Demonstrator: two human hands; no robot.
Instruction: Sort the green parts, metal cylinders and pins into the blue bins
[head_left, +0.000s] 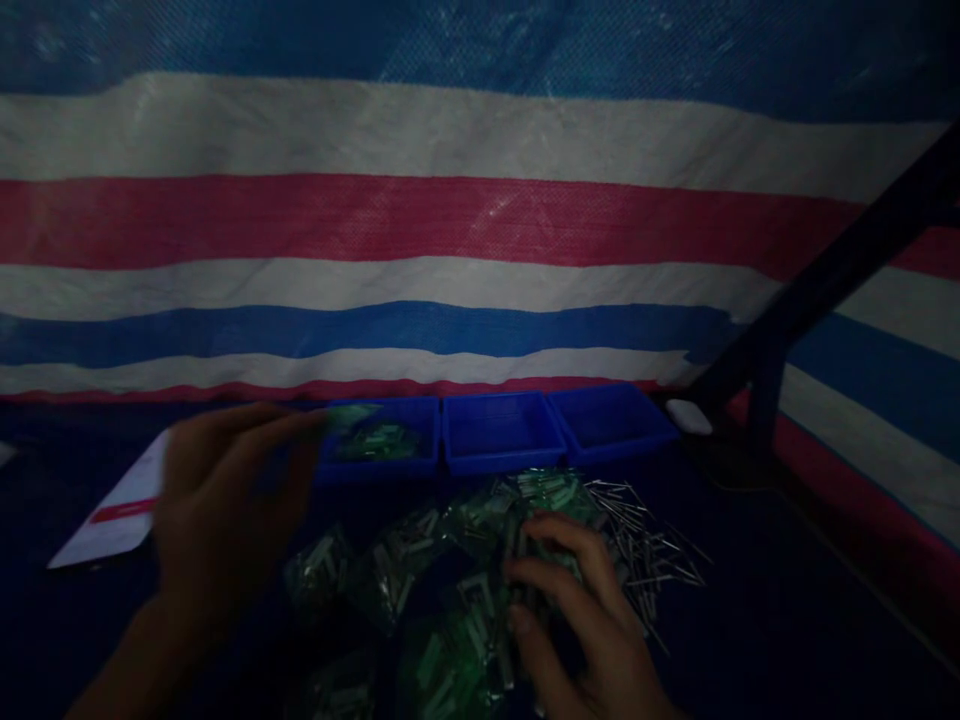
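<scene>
My left hand [232, 490], smeared by motion, is raised at the left with thumb and forefinger closed on a small greenish plastic bag [354, 412]. This bag is over the left blue tray [431, 430], where similar greenish bags [382, 440] lie. At the lower right, my right hand [581, 610] rests its bent, parted fingers on a pile of clear greenish bags [457, 650] holding short pale pieces. What lies beneath its palm is hidden. Just right of its fingers, thin metal pins [652, 550] are spread loose on the dark blue surface.
A middle blue tray [499, 430] and a right blue tray [611, 425] stand in line with the left one. A white sheet with a red band [112, 510] lies at the left. A white object [688, 416] sits beside a dark slanted post [825, 260]. Striped sheeting [450, 220] hangs behind.
</scene>
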